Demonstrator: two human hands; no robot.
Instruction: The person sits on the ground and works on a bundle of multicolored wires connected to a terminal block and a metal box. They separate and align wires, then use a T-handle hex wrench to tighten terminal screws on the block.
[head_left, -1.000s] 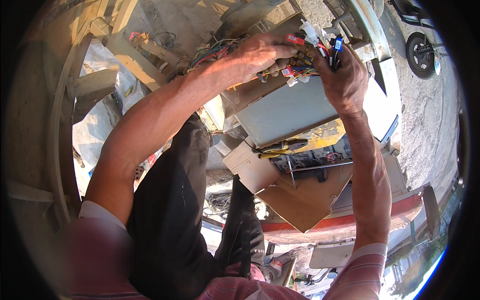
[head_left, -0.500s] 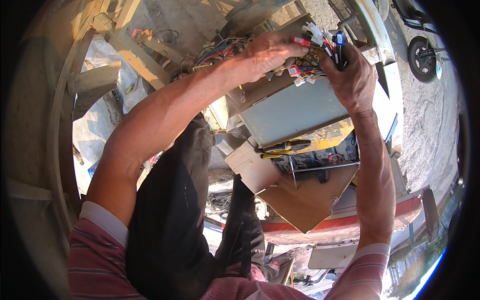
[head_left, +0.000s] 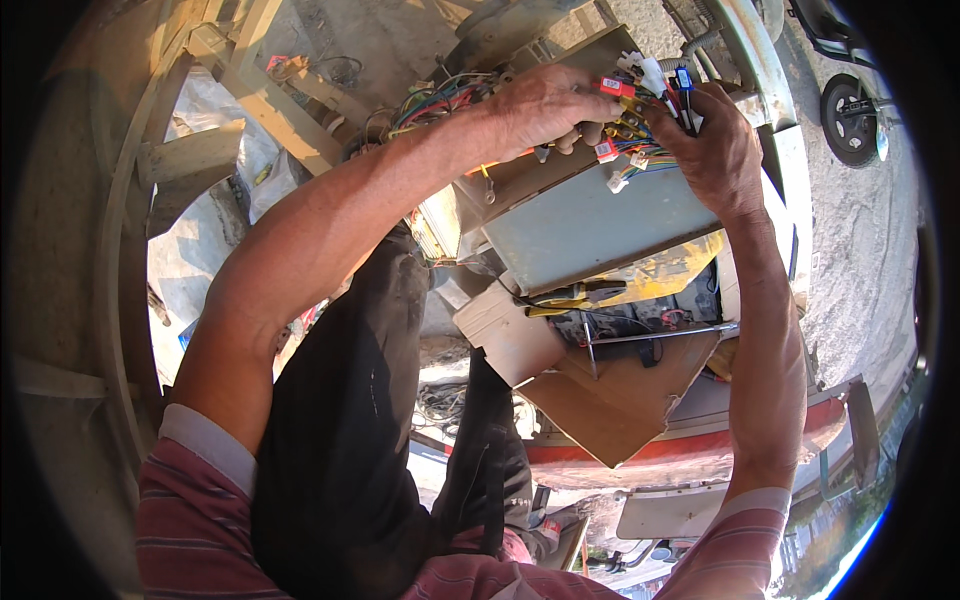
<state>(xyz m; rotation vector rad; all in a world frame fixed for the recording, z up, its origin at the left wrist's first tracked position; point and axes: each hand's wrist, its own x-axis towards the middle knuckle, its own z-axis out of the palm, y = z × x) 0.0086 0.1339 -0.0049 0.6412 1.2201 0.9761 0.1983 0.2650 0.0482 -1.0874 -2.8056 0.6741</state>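
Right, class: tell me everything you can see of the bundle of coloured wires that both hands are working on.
The bundle of wires is a tangle of thin red, yellow, green and blue strands ending in small white, red and blue plastic plugs. It sits above a flat grey metal box, its strands trailing off to the left behind the left hand. That hand grips it from the left, while the right hand pinches the plugs from the right.

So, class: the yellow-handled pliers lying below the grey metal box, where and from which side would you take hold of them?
Grip the pliers by the paired yellow handles at their left end, coming from above. They lie flat on clutter, the handles look bare on top, and the grey metal box crowds the upper side. Both the left hand and right hand are busy in the wire bundle.
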